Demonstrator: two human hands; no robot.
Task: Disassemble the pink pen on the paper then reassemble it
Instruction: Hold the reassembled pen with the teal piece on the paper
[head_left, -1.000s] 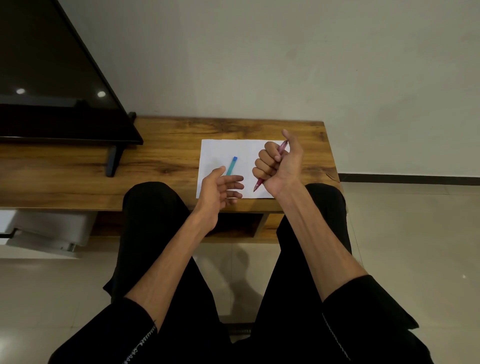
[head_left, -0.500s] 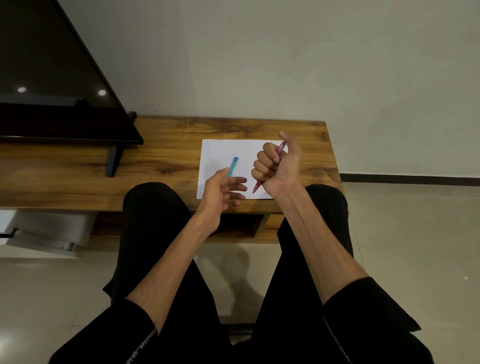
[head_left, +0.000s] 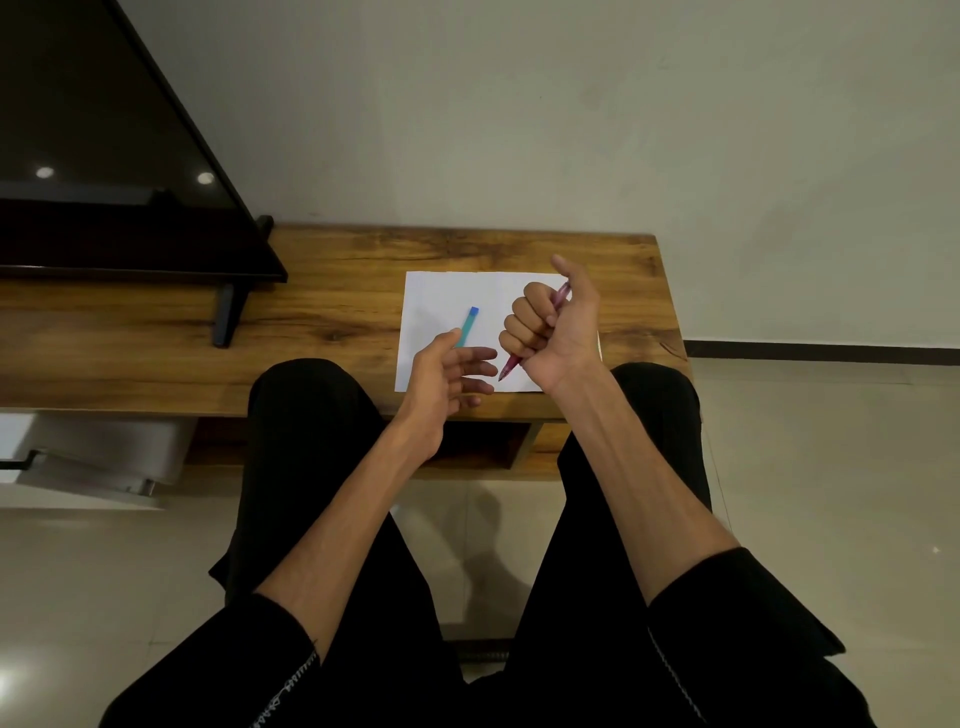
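Observation:
My right hand (head_left: 550, 330) grips the pink pen (head_left: 560, 295) in a fist above the white paper (head_left: 441, 301). The pen's tip sticks out below the fist toward me and its back end shows beside the raised thumb. My left hand (head_left: 449, 371) hovers just left of the fist, palm up, fingers loosely stretched toward the pen tip and holding nothing. A teal pen (head_left: 466, 326) with a blue end lies on the paper, partly behind my left thumb.
The paper lies on a low wooden table (head_left: 322, 312) against a pale wall. A black television (head_left: 104, 171) on a stand fills the table's left part. My knees in black trousers are at the table's near edge.
My left hand has drifted slightly right, closer to the pen tip. My right hand has kept its grip on the pink pen, almost still.

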